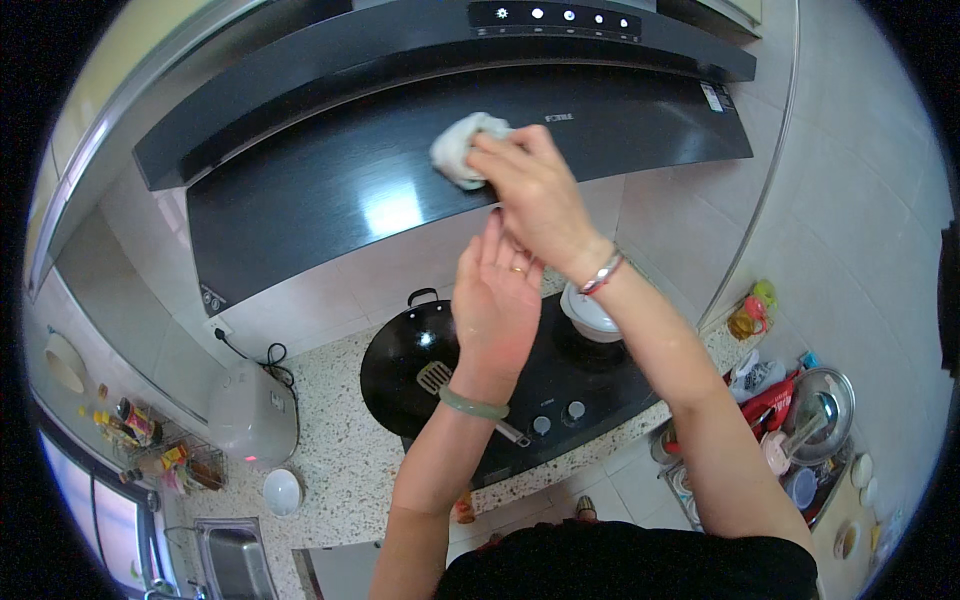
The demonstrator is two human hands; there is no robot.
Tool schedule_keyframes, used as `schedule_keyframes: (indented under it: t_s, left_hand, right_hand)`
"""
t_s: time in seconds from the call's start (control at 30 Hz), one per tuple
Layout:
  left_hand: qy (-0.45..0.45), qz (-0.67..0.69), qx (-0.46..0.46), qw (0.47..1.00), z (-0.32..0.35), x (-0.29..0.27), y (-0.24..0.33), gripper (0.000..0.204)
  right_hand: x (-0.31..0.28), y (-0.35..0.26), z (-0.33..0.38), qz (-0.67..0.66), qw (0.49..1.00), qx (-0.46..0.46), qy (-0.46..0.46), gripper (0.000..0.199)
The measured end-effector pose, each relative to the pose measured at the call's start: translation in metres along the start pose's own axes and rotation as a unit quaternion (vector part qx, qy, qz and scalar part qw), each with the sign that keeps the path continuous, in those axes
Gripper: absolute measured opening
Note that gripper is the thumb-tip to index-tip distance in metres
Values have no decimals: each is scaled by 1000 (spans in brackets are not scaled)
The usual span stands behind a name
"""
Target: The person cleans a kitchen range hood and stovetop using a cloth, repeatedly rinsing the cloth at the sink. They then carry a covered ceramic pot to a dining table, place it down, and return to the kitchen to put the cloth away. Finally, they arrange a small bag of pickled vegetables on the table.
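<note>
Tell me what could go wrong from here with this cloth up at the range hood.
Drips or grime from the cloth in your right hand could fall into the wok, which sits uncovered below the range hood.

Your left forearm or the green bangle might knock the slotted turner if it dips, since the turner's handle appears to run beneath them and over the cooktop.

I see one wide fisheye view, set on the person's head: it faces the range hood (300, 215) and tips down past its lower edge to the cooktop (582, 378) beneath. The hood is near, spanning most of the top; below it, the person's black shirt (640, 565) edges in.
</note>
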State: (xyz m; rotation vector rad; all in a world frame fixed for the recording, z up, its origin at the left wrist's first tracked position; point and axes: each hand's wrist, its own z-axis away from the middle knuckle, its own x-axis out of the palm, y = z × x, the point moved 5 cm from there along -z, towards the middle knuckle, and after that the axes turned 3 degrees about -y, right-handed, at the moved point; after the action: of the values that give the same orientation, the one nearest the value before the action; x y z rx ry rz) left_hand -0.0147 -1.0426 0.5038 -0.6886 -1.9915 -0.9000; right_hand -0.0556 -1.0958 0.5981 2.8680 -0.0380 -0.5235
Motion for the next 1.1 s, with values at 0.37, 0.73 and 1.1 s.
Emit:
schedule_keyframes:
  t_s: [0.37,0.73,1.1]
  left_hand:
    - [-11,-2,-45,999,-45,23,-110,55]
    - [-15,38,46,998,-40,1,-82,61]
    - [21,16,-16,1000,-89,19,-160,48]
  right_hand:
    - [-94,161,100,130,978,149,73,37]
    - [-14,17,23,-198,980,-21,-11,31]
    - [-81,152,65,-5,999,-15,34,29]
